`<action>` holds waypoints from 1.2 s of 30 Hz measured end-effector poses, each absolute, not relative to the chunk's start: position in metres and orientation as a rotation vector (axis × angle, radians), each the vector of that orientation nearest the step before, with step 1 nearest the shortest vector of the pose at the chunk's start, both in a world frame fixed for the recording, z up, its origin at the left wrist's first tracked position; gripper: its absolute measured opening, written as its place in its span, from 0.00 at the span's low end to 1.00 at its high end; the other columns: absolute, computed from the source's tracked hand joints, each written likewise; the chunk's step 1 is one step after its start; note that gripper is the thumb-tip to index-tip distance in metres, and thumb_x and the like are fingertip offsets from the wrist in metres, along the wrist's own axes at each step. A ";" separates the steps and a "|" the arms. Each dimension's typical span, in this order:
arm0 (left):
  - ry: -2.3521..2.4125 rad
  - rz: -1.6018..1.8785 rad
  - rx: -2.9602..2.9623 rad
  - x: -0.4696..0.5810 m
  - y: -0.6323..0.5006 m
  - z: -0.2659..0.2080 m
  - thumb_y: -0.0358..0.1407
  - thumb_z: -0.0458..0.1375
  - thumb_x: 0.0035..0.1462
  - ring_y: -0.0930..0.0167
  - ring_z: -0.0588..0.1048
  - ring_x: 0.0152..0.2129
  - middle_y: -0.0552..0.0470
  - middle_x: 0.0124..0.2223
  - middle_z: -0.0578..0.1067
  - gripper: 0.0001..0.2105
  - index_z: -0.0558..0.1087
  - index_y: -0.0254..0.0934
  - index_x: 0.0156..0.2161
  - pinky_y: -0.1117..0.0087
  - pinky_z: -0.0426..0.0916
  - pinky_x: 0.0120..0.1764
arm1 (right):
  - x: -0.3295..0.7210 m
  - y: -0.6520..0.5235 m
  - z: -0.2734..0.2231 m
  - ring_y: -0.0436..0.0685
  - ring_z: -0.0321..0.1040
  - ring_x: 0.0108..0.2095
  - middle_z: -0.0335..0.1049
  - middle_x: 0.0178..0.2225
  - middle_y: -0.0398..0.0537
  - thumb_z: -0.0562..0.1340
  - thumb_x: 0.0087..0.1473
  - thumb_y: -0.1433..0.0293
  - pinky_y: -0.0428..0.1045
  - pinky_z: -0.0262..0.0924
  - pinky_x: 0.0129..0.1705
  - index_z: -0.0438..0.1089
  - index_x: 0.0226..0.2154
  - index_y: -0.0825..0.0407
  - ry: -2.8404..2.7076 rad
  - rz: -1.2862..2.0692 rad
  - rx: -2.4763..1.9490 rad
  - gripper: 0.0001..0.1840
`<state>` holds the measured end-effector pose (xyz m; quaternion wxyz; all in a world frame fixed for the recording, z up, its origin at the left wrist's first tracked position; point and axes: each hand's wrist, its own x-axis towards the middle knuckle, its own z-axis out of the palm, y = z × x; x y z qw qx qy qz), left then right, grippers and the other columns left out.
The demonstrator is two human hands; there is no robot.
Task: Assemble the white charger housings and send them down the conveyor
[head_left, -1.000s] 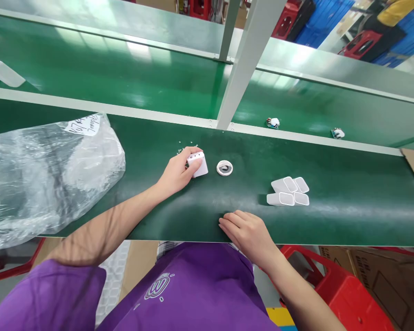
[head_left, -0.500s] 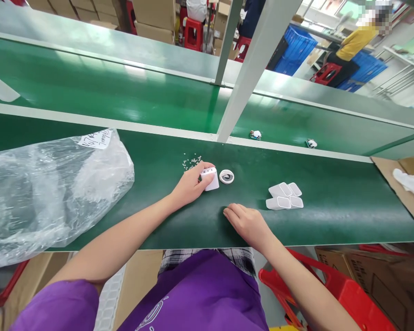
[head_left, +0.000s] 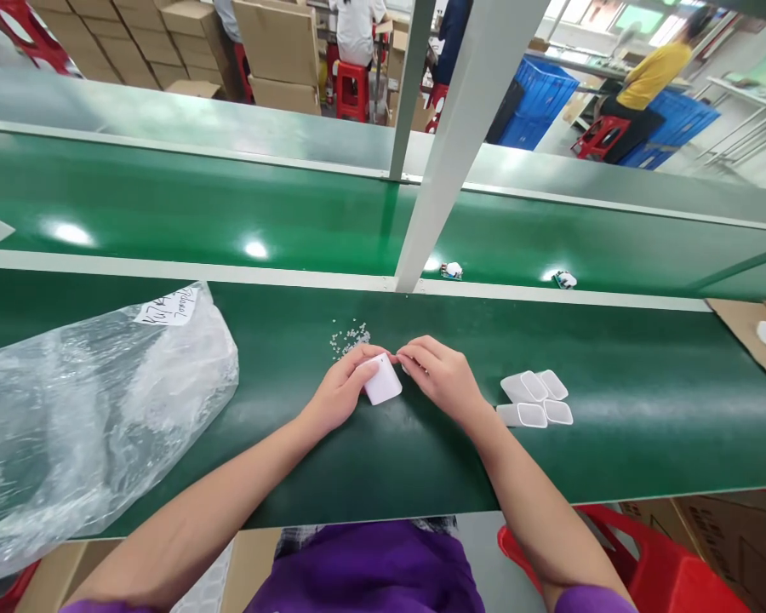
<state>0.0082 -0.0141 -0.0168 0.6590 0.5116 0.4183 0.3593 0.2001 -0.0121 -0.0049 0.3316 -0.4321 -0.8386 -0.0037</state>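
My left hand (head_left: 341, 387) is closed around a small white plastic case (head_left: 383, 380), thumb on its near face and fingers behind it. My right hand (head_left: 439, 376) is at the case's upper right corner, its fingertips pinched together; whatever they hold is too small or hidden to make out. A sliver of something pale shows under those fingers. Just beyond the left hand lies a scatter of tiny clear bits (head_left: 351, 338). To the right of my right hand, several white translucent plastic covers (head_left: 531, 387) lie grouped on the green work surface (head_left: 421, 477).
A large clear plastic bag (head_left: 102, 409) with a handwritten label lies at the left. Two small circuit boards (head_left: 452, 271) rest beyond the white rail. A white post (head_left: 443, 162) rises at the rail. An open cardboard box (head_left: 750, 336) is at the far right. People sit in the background.
My right hand has moved up and left to the case. The case has tilted in my left hand. The white ring-shaped part beside it is now out of sight near the right hand.
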 end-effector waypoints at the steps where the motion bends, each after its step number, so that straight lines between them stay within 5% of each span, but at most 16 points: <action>1: 0.973 0.804 1.177 0.008 -0.013 -0.017 0.44 0.53 0.60 0.72 0.71 0.31 0.49 0.43 0.78 0.15 0.74 0.37 0.44 0.73 0.66 0.31 | 0.201 -0.012 -0.008 0.49 0.71 0.30 0.75 0.33 0.47 0.56 0.64 0.72 0.43 0.64 0.32 0.72 0.35 0.54 -2.194 -0.001 -1.127 0.10; 16: 1.073 0.733 1.303 0.005 -0.014 -0.016 0.46 0.54 0.60 0.66 0.74 0.40 0.49 0.46 0.78 0.15 0.74 0.39 0.46 0.68 0.67 0.41 | 0.209 -0.016 -0.017 0.50 0.72 0.32 0.75 0.34 0.48 0.56 0.64 0.74 0.44 0.66 0.33 0.72 0.36 0.53 -2.175 0.173 -1.127 0.08; 24: 1.042 0.690 1.280 0.006 -0.022 -0.014 0.47 0.57 0.58 0.71 0.73 0.28 0.52 0.36 0.78 0.17 0.70 0.39 0.48 0.73 0.67 0.31 | 0.202 -0.025 0.003 0.50 0.72 0.33 0.75 0.34 0.46 0.60 0.61 0.74 0.44 0.70 0.31 0.73 0.35 0.50 -1.854 0.603 -1.111 0.06; 36: 1.165 0.688 1.500 0.006 -0.026 -0.009 0.48 0.62 0.53 0.72 0.75 0.24 0.55 0.33 0.81 0.19 0.68 0.40 0.46 0.72 0.68 0.29 | 0.191 -0.040 0.005 0.51 0.75 0.36 0.77 0.36 0.47 0.61 0.58 0.79 0.47 0.73 0.38 0.74 0.39 0.50 -1.871 0.330 -1.069 0.10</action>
